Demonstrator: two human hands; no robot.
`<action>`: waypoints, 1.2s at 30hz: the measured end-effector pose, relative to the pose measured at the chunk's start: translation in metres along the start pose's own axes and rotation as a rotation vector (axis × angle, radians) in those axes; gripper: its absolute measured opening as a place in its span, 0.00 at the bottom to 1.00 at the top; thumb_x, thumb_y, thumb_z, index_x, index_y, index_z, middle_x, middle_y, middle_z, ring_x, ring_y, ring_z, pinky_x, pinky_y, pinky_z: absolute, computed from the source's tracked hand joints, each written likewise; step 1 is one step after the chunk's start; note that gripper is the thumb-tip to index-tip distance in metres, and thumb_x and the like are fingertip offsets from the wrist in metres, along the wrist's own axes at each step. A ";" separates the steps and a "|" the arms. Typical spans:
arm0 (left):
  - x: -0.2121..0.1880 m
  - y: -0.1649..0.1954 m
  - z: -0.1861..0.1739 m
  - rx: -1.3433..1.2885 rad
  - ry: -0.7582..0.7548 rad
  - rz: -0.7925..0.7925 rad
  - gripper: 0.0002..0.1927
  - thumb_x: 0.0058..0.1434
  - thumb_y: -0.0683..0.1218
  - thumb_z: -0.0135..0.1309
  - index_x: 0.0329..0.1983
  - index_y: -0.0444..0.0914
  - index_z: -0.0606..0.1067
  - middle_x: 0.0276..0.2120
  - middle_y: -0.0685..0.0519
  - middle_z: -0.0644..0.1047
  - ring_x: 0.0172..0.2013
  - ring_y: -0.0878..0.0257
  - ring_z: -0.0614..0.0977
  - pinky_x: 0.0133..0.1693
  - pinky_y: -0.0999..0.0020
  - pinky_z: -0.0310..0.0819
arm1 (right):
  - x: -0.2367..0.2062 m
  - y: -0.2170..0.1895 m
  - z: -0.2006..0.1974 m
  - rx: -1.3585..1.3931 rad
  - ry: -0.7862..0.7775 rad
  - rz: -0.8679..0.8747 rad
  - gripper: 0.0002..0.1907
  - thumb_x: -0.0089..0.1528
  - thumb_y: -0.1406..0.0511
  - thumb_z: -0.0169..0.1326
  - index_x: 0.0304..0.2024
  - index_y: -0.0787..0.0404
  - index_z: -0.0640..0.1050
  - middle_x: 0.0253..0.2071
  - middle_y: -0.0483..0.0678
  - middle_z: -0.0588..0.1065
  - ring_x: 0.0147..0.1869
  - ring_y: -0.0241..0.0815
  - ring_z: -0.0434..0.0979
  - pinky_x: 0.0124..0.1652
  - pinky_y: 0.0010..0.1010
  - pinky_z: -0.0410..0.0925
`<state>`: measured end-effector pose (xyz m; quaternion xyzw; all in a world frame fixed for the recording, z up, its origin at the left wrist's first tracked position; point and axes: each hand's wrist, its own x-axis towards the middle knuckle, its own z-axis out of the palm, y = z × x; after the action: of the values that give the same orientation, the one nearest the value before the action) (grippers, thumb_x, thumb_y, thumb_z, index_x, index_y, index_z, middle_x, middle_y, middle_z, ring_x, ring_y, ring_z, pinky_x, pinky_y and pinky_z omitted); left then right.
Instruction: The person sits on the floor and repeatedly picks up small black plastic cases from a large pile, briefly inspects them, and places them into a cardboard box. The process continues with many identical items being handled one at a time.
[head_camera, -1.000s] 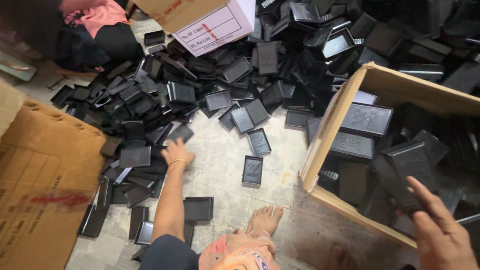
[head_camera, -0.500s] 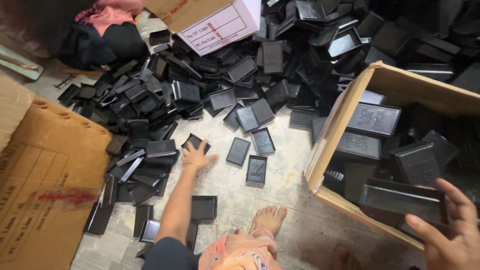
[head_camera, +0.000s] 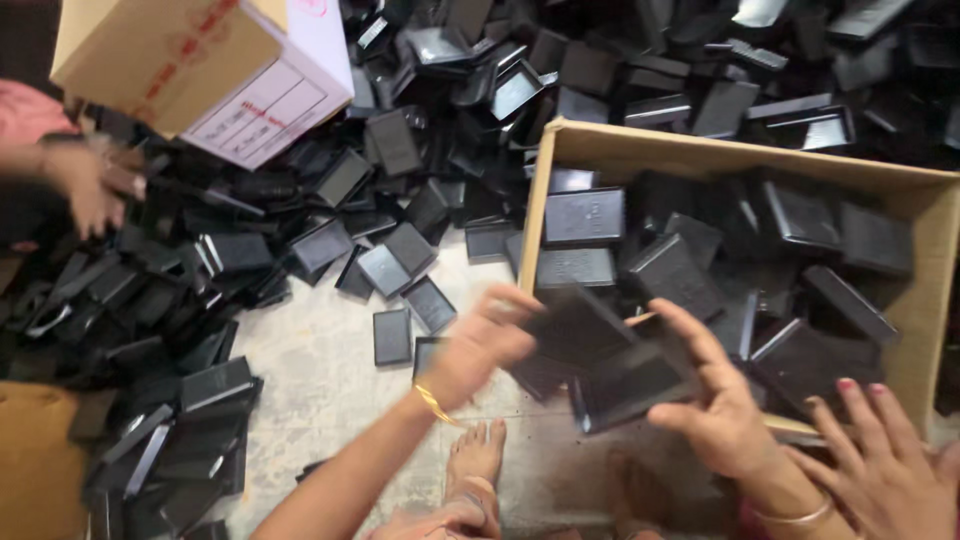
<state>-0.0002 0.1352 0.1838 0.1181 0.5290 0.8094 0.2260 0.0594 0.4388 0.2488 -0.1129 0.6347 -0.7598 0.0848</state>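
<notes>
- Black plastic trays (head_camera: 610, 365), a small stack, sit between both hands just over the near rim of the cardboard box (head_camera: 640, 145).
- Left hand (head_camera: 480, 345) clasps the stack's left end; right hand (head_camera: 715, 410) cups the right end (both grips closed on it).
- Long axis runs left-right, tilted slightly.
- Best squared edge to edge, held level.
- Loose trays (head_camera: 400, 265) cover the floor; another person's hand (head_camera: 885, 465) reaches in at right.

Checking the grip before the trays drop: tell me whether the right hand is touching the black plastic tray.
Touching. The head view shows the right hand with its fingers laid over the edge of the black plastic tray, no gap between them.
</notes>
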 end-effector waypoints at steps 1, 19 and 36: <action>0.007 0.004 0.031 0.086 -0.065 0.057 0.16 0.68 0.43 0.55 0.58 0.40 0.71 0.40 0.54 0.69 0.40 0.70 0.70 0.45 0.73 0.64 | -0.001 0.001 0.002 -0.014 -0.038 0.012 0.57 0.47 0.74 0.68 0.75 0.64 0.55 0.68 0.55 0.65 0.71 0.46 0.65 0.65 0.37 0.60; 0.006 0.026 0.084 0.815 -0.184 0.714 0.32 0.62 0.50 0.67 0.69 0.47 0.71 0.69 0.40 0.67 0.64 0.43 0.73 0.67 0.51 0.68 | -0.012 -0.006 0.012 -0.098 0.085 -0.133 0.57 0.46 0.77 0.69 0.74 0.64 0.56 0.67 0.49 0.60 0.71 0.44 0.63 0.64 0.36 0.65; -0.003 0.033 0.078 0.794 -0.030 0.747 0.25 0.60 0.39 0.62 0.62 0.34 0.73 0.51 0.42 0.83 0.49 0.52 0.88 0.52 0.65 0.82 | -0.006 -0.016 0.004 -0.478 0.130 -0.308 0.22 0.60 0.71 0.57 0.58 0.62 0.76 0.61 0.51 0.73 0.63 0.42 0.76 0.59 0.32 0.70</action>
<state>0.0283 0.1849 0.2465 0.3858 0.7128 0.5708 -0.1314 0.0661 0.4396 0.2646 -0.1761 0.7752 -0.5981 -0.1014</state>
